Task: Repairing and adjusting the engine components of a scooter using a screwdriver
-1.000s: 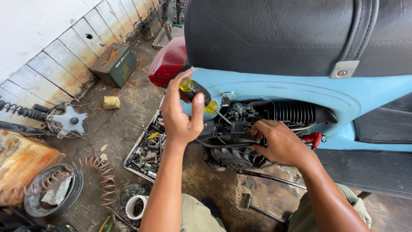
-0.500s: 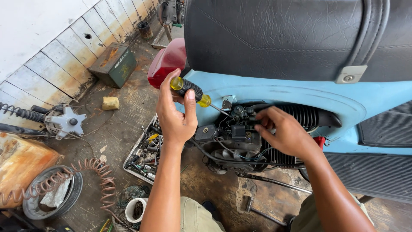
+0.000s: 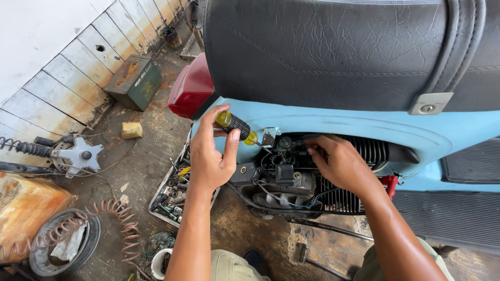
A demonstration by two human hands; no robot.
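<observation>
A stained concrete floor (image 3: pixel 151 156) lay beneath the blue scooter (image 3: pixel 333 122); the left hand (image 3: pixel 211 156) gripped a yellow-and-black screwdriver (image 3: pixel 237 125) at the exposed engine (image 3: pixel 291 171); the right hand (image 3: pixel 341 164) pinched an engine part, fingers curled

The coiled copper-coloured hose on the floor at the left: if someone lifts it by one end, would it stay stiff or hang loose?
The coiled hose would probably sag and stretch, since its loops already lie spread in an uneven curve. It looks light, being thin. It may snag, because it runs over the wheel rim.
</observation>
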